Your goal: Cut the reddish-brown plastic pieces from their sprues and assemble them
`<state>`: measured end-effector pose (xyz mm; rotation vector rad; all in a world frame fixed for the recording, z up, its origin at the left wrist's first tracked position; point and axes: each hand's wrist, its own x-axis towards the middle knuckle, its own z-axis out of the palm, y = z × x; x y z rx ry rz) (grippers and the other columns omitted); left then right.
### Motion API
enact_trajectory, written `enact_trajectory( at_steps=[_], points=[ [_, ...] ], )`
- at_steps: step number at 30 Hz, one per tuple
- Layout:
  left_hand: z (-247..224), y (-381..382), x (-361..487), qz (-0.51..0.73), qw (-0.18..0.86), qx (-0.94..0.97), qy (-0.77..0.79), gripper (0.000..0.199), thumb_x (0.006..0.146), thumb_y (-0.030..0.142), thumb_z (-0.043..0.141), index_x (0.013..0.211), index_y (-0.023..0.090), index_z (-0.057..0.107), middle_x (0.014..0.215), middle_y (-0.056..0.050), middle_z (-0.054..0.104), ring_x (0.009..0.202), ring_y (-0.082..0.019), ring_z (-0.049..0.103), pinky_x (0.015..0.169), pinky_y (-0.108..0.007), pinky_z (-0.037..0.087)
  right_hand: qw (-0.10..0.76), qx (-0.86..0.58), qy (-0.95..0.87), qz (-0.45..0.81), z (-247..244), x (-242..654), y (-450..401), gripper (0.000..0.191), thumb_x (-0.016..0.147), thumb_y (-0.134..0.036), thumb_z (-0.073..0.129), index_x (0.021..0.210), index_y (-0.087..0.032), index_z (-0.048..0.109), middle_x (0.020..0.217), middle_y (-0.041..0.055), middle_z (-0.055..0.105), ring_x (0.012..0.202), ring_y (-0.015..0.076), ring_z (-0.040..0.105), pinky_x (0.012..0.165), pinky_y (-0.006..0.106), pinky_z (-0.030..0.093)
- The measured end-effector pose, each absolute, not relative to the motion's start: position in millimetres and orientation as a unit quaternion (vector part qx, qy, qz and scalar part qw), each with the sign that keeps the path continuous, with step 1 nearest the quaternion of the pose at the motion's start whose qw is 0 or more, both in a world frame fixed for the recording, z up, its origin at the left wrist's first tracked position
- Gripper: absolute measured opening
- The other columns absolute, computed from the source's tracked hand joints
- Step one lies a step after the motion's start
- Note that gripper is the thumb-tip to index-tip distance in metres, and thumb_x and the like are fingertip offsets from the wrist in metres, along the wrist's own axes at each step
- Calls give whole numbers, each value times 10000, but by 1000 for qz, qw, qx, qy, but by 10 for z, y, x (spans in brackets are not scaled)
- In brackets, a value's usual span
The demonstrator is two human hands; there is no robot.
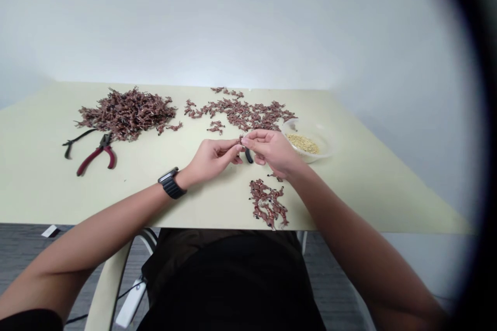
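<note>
My left hand, with a black-strapped watch on its wrist, and my right hand meet above the table. Between their fingertips is a small reddish-brown piece. A curved black handle shows just below the fingers; which hand holds it, I cannot tell. Nearby lie a loose heap of similar pieces, a scattered spread and a smaller cluster. Red-handled pliers and a black-handled tool rest to the left.
A clear plastic bowl of pale grains stands right of my right hand on the pale green table. Below the table's front edge are a chair arm, a white cable-connected box and grey carpet.
</note>
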<state>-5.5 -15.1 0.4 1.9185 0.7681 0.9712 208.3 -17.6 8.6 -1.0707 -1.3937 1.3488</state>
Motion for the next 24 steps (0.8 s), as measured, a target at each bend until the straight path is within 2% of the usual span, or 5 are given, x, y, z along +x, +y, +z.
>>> enact_trajectory(
  at_steps=[3, 6, 11, 20, 24],
  points=[
    [40, -146, -56, 373, 509, 714, 305, 444, 1019, 543, 664, 1135, 145, 822, 939, -115, 837, 829, -203, 826, 804, -299, 689, 453, -462, -637, 419, 104, 2087, -207, 281, 892, -481, 806, 966, -216, 744, 625, -36, 550, 495, 109, 454, 471, 273, 312],
    [46, -137, -69, 360, 571, 675, 298, 470, 998, 570, 685, 1114, 137, 829, 1004, -142, 837, 839, -209, 826, 843, -331, 699, 450, -456, -712, 286, 146, 2086, -254, 184, 957, -409, 725, 937, -226, 727, 608, -40, 501, 549, 128, 439, 553, 290, 349],
    [34, -138, -66, 357, 576, 672, 297, 464, 990, 564, 699, 1103, 133, 830, 1004, -141, 837, 823, -203, 824, 831, -322, 698, 410, -446, -770, 201, 163, 2084, -292, 142, 1001, -340, 636, 944, -223, 693, 618, -38, 509, 556, 127, 427, 576, 296, 331],
    [-22, -168, -41, 386, 386, 772, 327, 381, 1069, 463, 595, 1178, 170, 813, 960, -89, 840, 836, -198, 827, 787, -278, 666, 432, -466, -621, 459, 195, 2016, -307, 303, 933, -489, 756, 930, -200, 666, 683, -11, 607, 464, 96, 438, 441, 276, 311],
    [-103, -114, -108, 397, 180, 844, 311, 351, 1042, 378, 637, 1309, 197, 776, 1178, -119, 823, 992, -219, 815, 938, -337, 648, 408, -402, -519, 635, 203, 2053, -254, 418, 831, -487, 877, 764, -201, 580, 594, -78, 384, 485, 64, 251, 404, 241, 203]
  ],
)
